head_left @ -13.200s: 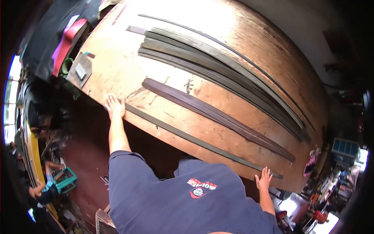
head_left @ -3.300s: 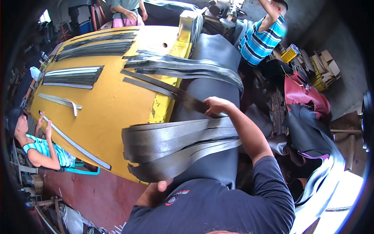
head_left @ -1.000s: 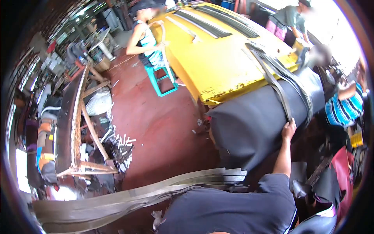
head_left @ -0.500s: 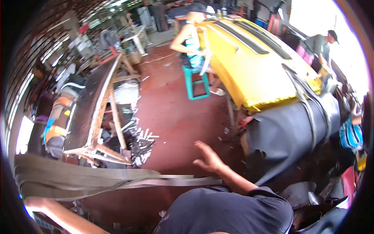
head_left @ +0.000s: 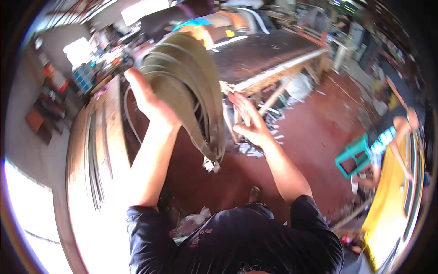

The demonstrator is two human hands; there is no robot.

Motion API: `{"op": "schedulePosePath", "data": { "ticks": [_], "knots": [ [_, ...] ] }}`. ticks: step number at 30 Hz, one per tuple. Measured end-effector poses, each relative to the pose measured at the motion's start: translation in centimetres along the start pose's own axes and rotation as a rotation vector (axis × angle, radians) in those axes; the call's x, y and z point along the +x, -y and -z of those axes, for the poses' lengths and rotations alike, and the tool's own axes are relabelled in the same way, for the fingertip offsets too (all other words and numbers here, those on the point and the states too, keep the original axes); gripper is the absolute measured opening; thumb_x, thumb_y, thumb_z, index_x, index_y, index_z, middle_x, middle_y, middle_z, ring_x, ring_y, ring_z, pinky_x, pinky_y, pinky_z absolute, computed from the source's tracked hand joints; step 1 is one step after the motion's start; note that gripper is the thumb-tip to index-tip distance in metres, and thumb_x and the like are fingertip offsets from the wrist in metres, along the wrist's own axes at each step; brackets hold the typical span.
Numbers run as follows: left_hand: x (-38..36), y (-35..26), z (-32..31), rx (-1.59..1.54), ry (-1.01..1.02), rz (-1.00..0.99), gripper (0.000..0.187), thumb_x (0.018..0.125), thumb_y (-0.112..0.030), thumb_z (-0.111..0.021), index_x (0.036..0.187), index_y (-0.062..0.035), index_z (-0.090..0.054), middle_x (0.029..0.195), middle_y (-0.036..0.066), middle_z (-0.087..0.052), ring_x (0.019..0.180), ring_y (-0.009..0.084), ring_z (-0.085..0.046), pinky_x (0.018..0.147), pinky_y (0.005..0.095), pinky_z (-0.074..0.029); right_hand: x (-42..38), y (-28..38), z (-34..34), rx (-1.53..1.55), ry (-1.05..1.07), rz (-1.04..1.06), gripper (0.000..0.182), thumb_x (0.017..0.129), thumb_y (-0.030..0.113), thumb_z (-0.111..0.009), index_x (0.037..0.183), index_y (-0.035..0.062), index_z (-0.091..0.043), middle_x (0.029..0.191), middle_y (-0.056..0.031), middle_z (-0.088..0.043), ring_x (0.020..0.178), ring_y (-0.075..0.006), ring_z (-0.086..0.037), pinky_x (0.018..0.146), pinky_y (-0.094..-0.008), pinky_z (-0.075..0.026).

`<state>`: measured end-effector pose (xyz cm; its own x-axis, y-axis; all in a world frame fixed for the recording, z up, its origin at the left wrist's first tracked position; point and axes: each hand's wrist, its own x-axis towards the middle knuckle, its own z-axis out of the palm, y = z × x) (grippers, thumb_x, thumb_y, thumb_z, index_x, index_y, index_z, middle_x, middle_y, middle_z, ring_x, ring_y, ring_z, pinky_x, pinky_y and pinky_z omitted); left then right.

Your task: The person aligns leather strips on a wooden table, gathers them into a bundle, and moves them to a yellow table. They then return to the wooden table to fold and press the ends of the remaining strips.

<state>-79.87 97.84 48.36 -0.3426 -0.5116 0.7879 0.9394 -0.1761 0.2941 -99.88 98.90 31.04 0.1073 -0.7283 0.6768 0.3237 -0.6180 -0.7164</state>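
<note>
A worker in a dark blue shirt swings round from the yellow desk (head_left: 388,201) at the right edge toward a long brown wooden desk (head_left: 77,150) on the left, a bundle of long grey-green rubber strips (head_left: 187,82) now raised in front of the chest. Half a second ago the strips trailed low across the body; here they hang draped in a fold over the left hand (head_left: 148,98), which is raised with fingers loosely curled under and behind them, bearing their weight. The right hand (head_left: 248,118), a second ago resting on the black roll beside the yellow desk, has let go and now sits flat-open just beside the hanging ends, touching or nearly touching them; blur hides which. More dark strips (head_left: 96,155) already lie in rows along the brown desk, so the bundle looks to be arriving at its next station. A seated person (head_left: 388,137) on a teal stool (head_left: 353,155) works by the yellow desk.
</note>
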Motion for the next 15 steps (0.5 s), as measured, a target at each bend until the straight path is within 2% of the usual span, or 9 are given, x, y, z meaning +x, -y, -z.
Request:
{"op": "schedulePosePath", "data": {
  "ticks": [1, 3, 5, 6, 8, 9, 10, 11, 15],
  "knots": [
    [0.3, -1.1, 1.7, -0.226, 0.072, 0.066, 0.081, 0.091, -0.066, -0.045, 0.138, 0.0012, -0.040, 0.135, 0.016, -0.048, 0.122, 0.0284, -0.048, 0.105, 0.0434, -0.038, 3.3, -1.3, 0.1, 0.017, 0.159, 0.014, 0.092, 0.074, 0.002, -0.078, 0.148, 0.0000, -0.023, 0.154, -0.0151, -0.026, 0.144, -0.0258, -0.024, 0.118, -0.0389, -0.016],
    [1.1, -3.3, 4.5, 0.289, -0.149, 0.034, 0.085, 0.089, -0.069, -0.046, 0.136, 0.0008, -0.042, 0.133, 0.014, -0.051, 0.119, 0.0284, -0.050, 0.104, 0.0437, -0.039, 8.8, -3.5, -0.9, 0.118, 0.307, -0.157, 0.079, 0.079, 0.008, -0.077, 0.144, -0.0003, -0.033, 0.142, -0.0107, -0.043, 0.133, -0.0200, -0.038, 0.112, -0.0357, -0.029],
    [1.6, -5.6, 7.5, 0.447, -0.214, 0.112, 0.089, 0.085, -0.074, -0.046, 0.133, 0.0010, -0.047, 0.130, 0.015, -0.054, 0.117, 0.0292, -0.052, 0.102, 0.0438, -0.041, 13.7, -6.1, -0.8, 0.095, 0.563, -0.356, 0.067, 0.083, 0.016, -0.076, 0.139, 0.0021, -0.043, 0.127, -0.0054, -0.055, 0.115, -0.0135, -0.050, 0.099, -0.0326, -0.041],
    [1.9, -7.4, 9.7, 0.093, -0.069, 0.212, 0.092, 0.083, -0.076, -0.046, 0.131, 0.0013, -0.049, 0.129, 0.016, -0.056, 0.116, 0.0299, -0.053, 0.102, 0.0438, -0.041, 15.9, -8.8, -0.7, 0.125, 0.665, -0.359, 0.065, 0.081, 0.017, -0.077, 0.137, 0.0037, -0.046, 0.122, -0.0059, -0.058, 0.110, -0.0140, -0.054, 0.095, -0.0329, -0.044],
    [2.3, -9.7, 11.8, 0.502, -0.610, 0.031, 0.096, 0.080, -0.080, -0.044, 0.128, 0.0025, -0.053, 0.127, 0.018, -0.058, 0.113, 0.0309, -0.056, 0.099, 0.0451, -0.044, 18.9, -13.0, -2.9, 0.552, 0.594, -0.371, 0.067, 0.078, 0.017, -0.079, 0.135, 0.0019, -0.047, 0.120, -0.0079, -0.060, 0.109, -0.0177, -0.057, 0.094, -0.0345, -0.045],
    [2.9, -10.6, 12.8, 0.535, -0.644, 0.025, 0.096, 0.081, -0.080, -0.044, 0.129, 0.0025, -0.053, 0.127, 0.018, -0.058, 0.112, 0.0310, -0.057, 0.099, 0.0448, -0.044, 21.2, -13.6, -4.3, 0.790, 0.755, -0.439, 0.070, 0.076, 0.018, -0.080, 0.135, 0.0001, -0.047, 0.123, -0.0116, -0.060, 0.114, -0.0242, -0.057, 0.097, -0.0374, -0.045],
    [3.4, -12.3, 13.6, 0.564, -0.677, 0.017, 0.096, 0.081, -0.080, -0.043, 0.129, 0.0025, -0.052, 0.126, 0.018, -0.059, 0.111, 0.0311, -0.058, 0.098, 0.0445, -0.045, 22.4, -17.4, -4.5, 0.828, 0.751, -0.481, 0.073, 0.075, 0.020, -0.080, 0.136, -0.0015, -0.045, 0.128, -0.0163, -0.057, 0.118, -0.0302, -0.056, 0.099, -0.0410, -0.045],
    [3.4, -14.8, 15.9, 0.279, -0.436, 0.127, 0.096, 0.082, -0.078, -0.044, 0.129, 0.0046, -0.051, 0.125, 0.020, -0.059, 0.112, 0.0302, -0.059, 0.098, 0.0433, -0.046, 24.3, -18.5, -6.0, 0.880, 0.742, -0.503, 0.075, 0.073, 0.019, -0.081, 0.135, -0.0023, -0.046, 0.128, -0.0156, -0.058, 0.117, -0.0298, -0.057, 0.099, -0.0416, -0.046],
    [2.5, -22.9, 19.6, 0.305, -0.477, 0.171, 0.097, 0.081, -0.082, -0.038, 0.124, 0.0035, -0.056, 0.119, 0.020, -0.063, 0.103, 0.0310, -0.064, 0.092, 0.0430, -0.051, 29.5, -22.8, -10.6, 0.774, 0.793, -0.685, 0.068, 0.075, 0.020, -0.075, 0.132, -0.0051, -0.047, 0.126, -0.0186, -0.059, 0.113, -0.0303, -0.060, 0.097, -0.0415, -0.049]
  ]
}}
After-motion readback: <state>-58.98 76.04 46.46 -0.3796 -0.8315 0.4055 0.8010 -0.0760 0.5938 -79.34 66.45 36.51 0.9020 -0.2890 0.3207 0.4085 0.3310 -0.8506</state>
